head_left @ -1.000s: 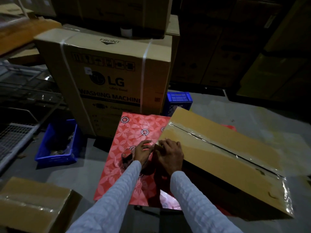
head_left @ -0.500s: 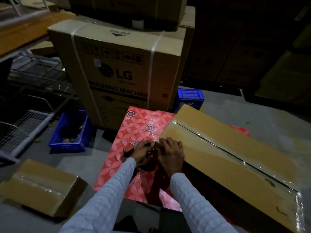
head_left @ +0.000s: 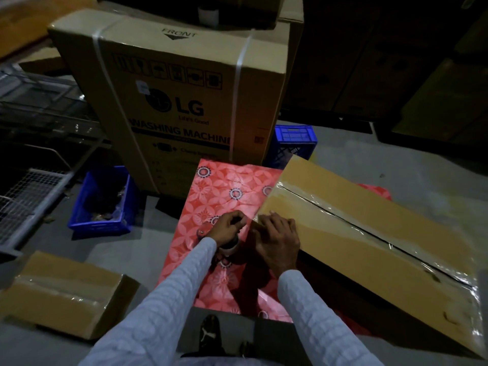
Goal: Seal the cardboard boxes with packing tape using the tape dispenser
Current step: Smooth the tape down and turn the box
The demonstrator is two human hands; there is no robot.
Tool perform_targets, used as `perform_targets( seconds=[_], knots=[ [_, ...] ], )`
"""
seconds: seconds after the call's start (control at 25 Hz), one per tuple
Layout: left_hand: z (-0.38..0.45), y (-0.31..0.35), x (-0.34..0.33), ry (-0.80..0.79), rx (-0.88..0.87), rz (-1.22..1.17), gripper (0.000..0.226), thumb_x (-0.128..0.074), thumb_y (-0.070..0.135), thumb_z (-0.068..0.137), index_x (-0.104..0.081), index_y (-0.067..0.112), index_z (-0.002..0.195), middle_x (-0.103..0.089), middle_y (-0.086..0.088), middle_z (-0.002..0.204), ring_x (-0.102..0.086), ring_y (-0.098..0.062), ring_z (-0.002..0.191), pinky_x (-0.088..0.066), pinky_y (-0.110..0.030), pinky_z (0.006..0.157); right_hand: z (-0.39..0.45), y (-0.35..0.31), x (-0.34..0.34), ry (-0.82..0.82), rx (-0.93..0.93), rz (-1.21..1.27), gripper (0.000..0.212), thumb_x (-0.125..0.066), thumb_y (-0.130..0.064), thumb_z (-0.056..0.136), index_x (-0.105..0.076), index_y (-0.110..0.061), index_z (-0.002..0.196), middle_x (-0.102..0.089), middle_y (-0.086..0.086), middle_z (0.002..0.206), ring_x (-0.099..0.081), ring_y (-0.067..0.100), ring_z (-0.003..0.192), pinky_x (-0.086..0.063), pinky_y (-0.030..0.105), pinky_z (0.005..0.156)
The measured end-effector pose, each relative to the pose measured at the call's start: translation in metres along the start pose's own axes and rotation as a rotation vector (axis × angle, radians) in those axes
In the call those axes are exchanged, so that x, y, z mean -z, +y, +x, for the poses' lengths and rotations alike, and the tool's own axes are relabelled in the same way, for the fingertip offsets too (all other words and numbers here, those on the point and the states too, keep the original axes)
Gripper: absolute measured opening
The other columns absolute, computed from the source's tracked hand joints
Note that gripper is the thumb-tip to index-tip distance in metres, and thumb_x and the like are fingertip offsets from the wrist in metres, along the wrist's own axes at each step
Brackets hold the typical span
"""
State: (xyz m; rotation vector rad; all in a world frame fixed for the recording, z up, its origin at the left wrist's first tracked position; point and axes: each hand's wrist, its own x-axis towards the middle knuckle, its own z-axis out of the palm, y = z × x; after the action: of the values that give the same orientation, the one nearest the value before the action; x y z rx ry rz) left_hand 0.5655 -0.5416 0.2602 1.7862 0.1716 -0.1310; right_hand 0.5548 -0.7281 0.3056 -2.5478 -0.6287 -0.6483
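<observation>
A long flat cardboard box [head_left: 369,233] lies on a table with a red patterned cloth [head_left: 224,191]. Clear tape runs along the box's centre seam and over its ends. My left hand [head_left: 227,228] grips a red tape dispenser [head_left: 204,229] just left of the box's near-left corner; the tape roll shows under the wrist. My right hand [head_left: 277,239] rests on that corner with its fingers curved over the edge, pressing down a strip of clear tape that stretches from the dispenser.
A big LG washing machine carton [head_left: 184,101] stands behind the table. A blue crate [head_left: 103,202] sits on the floor at left, another blue crate [head_left: 294,141] behind. A small taped box [head_left: 60,294] lies at lower left. Wire racks [head_left: 29,191] stand at far left.
The hands stay at the box's near-left corner with the dispenser. The camera has tilted downward and moved slightly; the small floor box has come further into view.
</observation>
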Motion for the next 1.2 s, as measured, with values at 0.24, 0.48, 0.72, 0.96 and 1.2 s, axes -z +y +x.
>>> perform_targets(
  seconds=[0.24,0.48,0.72,0.96,1.2],
  knots=[
    [0.008,-0.009,-0.017,0.032,0.022,-0.218,0.014,-0.066,-0.007,0.093,-0.066,0.005,0.099,-0.066,-0.003,0.083,-0.064,-0.003,0.071,-0.055,-0.022,0.072,0.000,-0.005,-0.001,0.005,-0.062,-0.007,0.032,-0.083,-0.028,0.075,-0.076,-0.017,0.103,-0.074,0.003,0.109,-0.066,0.023,0.114,-0.050,0.046,0.093],
    [0.015,0.003,-0.026,0.116,0.443,-0.679,0.035,-0.058,-0.017,0.084,-0.075,0.012,0.091,-0.065,-0.015,0.073,-0.055,-0.020,0.056,-0.046,-0.022,0.052,0.007,-0.018,-0.005,0.002,-0.154,-0.042,0.038,-0.083,-0.021,0.064,-0.075,-0.015,0.100,-0.073,0.006,0.106,-0.066,0.028,0.107,-0.048,0.048,0.095],
    [0.017,0.034,-0.004,0.211,0.353,-0.615,0.022,-0.049,-0.009,0.095,-0.067,0.000,0.086,-0.062,-0.015,0.070,-0.056,-0.025,0.062,-0.051,-0.028,0.056,0.024,-0.038,-0.005,-0.038,-0.255,-0.079,0.033,-0.069,-0.018,0.059,-0.062,-0.009,0.089,-0.057,0.008,0.089,-0.050,0.030,0.082,-0.046,0.044,0.078],
    [0.000,0.054,0.006,0.118,0.169,-0.466,0.022,-0.071,0.018,0.096,-0.066,0.002,0.081,-0.064,-0.006,0.066,-0.055,-0.015,0.054,-0.046,-0.024,0.054,0.017,-0.027,-0.003,-0.115,-0.165,-0.097,0.040,-0.073,-0.017,0.057,-0.062,-0.008,0.095,-0.055,0.010,0.091,-0.049,0.032,0.083,-0.046,0.045,0.081],
    [-0.009,0.052,-0.007,0.303,0.091,-0.311,0.020,-0.076,0.003,0.089,-0.065,-0.007,0.077,-0.061,-0.001,0.055,-0.055,-0.007,0.048,-0.047,-0.021,0.053,0.014,-0.019,0.002,-0.111,-0.079,-0.058,0.036,-0.075,-0.017,0.060,-0.063,-0.011,0.093,-0.056,0.009,0.090,-0.047,0.032,0.083,-0.045,0.043,0.082]
  ],
)
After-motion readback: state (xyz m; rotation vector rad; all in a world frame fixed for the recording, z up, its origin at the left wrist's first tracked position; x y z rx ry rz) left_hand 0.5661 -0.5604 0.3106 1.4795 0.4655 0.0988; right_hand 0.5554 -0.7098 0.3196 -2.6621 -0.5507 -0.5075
